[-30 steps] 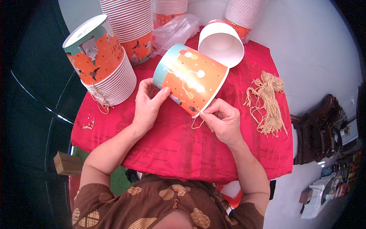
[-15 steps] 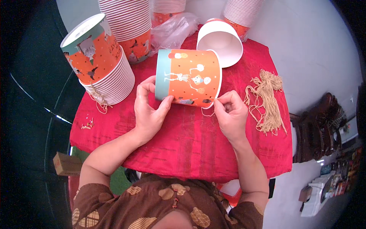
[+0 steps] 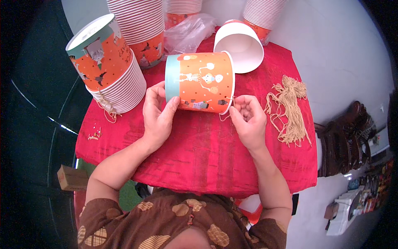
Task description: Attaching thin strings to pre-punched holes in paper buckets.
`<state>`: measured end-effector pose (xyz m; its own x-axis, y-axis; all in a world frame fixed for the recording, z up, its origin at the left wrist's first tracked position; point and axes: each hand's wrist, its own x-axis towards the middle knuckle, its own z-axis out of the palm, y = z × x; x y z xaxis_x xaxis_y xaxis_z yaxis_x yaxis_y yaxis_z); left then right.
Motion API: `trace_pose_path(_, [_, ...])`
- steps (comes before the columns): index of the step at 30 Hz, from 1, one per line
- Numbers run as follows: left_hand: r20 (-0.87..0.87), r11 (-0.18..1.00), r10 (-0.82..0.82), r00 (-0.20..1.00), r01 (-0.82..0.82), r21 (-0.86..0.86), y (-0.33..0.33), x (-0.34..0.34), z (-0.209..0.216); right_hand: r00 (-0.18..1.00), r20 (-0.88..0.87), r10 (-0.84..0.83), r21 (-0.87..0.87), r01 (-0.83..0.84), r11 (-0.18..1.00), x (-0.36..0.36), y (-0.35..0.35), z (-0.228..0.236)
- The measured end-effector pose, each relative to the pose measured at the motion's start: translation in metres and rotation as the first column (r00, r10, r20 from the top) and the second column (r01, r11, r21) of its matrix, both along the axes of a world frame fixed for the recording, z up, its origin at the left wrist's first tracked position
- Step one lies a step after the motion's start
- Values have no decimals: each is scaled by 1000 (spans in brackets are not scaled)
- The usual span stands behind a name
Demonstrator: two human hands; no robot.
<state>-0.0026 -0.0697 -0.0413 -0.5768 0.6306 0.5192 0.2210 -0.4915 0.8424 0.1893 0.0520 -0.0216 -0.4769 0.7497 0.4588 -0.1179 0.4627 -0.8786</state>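
A paper bucket (image 3: pixel 203 81), orange with a pale teal band and a printed skeleton, lies on its side above the table with its rim to the right. My left hand (image 3: pixel 159 114) is closed around its teal base end, thumb on the near side and the other fingers mostly hidden behind. At the rim, my right hand (image 3: pixel 251 118) has curled fingers and takes hold of a thin tan string (image 3: pixel 233 99) by a small hole in the bucket wall. More of this string hangs below the rim.
A bundle of tan strings (image 3: pixel 290 110) lies right on the red tablecloth (image 3: pixel 199 153). Nested bucket stacks (image 3: pixel 120 89) (image 3: pixel 137 25) stand left and at the back. Behind the held bucket lies a white-lined bucket (image 3: pixel 240 52), near a clear plastic bag (image 3: pixel 188 33). String scraps (image 3: pixel 96 135) lie left.
The bucket and my left hand have shifted slightly left. My right hand's fingertips have moved up a little along the rim, and the thumb has spread somewhat from the index finger.
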Motion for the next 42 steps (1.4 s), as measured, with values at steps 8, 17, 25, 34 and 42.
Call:
trace_pose_path(8, [48, 999, -49, 998, 49, 10, -1, 5, 6, 983, -83, 166, -127, -176, 976, 5, 0, 0])
trace_pose_path(17, [-14, 1000, -20, 1000, 20, 5, -1, 4, 5, 979, -124, 159, -37, -165, 986, 4, -4, 3])
trace_pose_path(25, [-172, 995, 97, 980, -97, 5, -1, 2, -1, 994, -7, -110, 198, 109, 974, 1, -4, -9])
trace_pose_path(34, [-177, 999, 46, 983, -47, 1, 2, -3, -2, 979, 34, -199, 460, 162, 873, 0, -9, 3])
trace_pose_path(42, [-43, 1000, 11, 999, -12, -27, 5, -12, 5, 995, 77, -70, 337, 40, 941, -3, -16, -2])
